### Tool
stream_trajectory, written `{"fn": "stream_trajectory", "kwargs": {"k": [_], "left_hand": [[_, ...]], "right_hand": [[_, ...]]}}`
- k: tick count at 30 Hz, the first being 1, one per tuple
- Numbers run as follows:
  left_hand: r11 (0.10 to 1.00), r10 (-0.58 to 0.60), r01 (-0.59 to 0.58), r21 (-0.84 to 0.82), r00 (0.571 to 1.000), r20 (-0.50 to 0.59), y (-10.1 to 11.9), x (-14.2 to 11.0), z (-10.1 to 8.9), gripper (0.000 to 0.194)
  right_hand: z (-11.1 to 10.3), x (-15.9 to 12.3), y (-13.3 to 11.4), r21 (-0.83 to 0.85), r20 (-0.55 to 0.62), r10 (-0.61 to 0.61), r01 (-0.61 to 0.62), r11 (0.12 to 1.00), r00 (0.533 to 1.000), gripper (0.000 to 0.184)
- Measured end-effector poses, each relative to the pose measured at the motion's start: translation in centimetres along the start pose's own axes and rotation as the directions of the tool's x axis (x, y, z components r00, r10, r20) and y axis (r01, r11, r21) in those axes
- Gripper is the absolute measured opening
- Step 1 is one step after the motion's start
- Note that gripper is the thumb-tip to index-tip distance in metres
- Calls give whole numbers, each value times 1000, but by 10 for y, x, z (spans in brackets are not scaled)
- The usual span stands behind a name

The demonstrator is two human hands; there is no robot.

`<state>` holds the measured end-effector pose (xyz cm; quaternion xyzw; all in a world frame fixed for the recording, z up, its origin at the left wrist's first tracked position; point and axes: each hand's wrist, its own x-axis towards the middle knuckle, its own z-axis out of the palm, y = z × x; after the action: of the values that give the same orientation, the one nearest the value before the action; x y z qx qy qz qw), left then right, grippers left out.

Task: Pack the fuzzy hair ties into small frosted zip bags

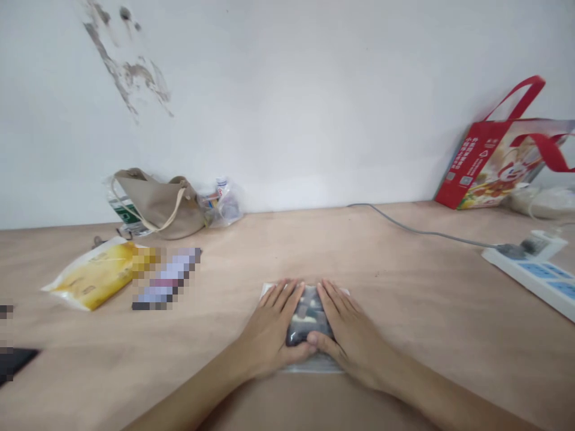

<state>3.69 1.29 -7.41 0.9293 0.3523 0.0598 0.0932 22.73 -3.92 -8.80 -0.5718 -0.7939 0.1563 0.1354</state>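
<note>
Both hands (pixel 272 328) (pixel 353 328) lie flat on the packet (pixel 309 317).

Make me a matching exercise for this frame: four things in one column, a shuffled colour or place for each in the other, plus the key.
1. Packet
2. Power strip
3. Handbag
4. Pouch

A. Mostly yellow
B. Under the left hand and right hand
C. White and blue
D. Beige

Pairs: 1-B, 2-C, 3-D, 4-A
</note>
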Motion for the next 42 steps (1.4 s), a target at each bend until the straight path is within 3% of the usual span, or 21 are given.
{"fn": "stream_trajectory", "kwargs": {"k": [4,10,19,25,28,33,37,42], "left_hand": [[1000,-1,1,6,999,34,-9,-4,-2,106],[999,25,-26,47,999,20,-25,-15,-4,117],[997,-3,-3,83,997,71,-25,-20,-8,117],[997,6,-8,77,1000,26,-30,-25,-6,116],[999,-9,11,36,999,-49,-34,-27,-4,102],[999,-47,46,-10,976,-211,-13,-14,-7,80],[999,44,-44,-11,999,-28,14,-4,-11,75],[997,-82,82,-9,996,28,23,-4,-12,71]], "right_hand": [[-4,1,0,7,18,33,-33,999,999,86],[-5,0,6,-19,30,39,-39,999,999,97],[-3,-10,29,-68,30,-36,38,997,999,96],[-4,-16,37,-73,31,-41,43,996,999,98],[-4,-17,41,-6,-42,-16,16,1000,999,87],[0,-15,42,-34,-64,-7,4,999,998,77],[4,-7,38,-127,-32,-86,81,989,996,77],[3,-1,36,-110,-29,-118,115,987,993,75]]}}
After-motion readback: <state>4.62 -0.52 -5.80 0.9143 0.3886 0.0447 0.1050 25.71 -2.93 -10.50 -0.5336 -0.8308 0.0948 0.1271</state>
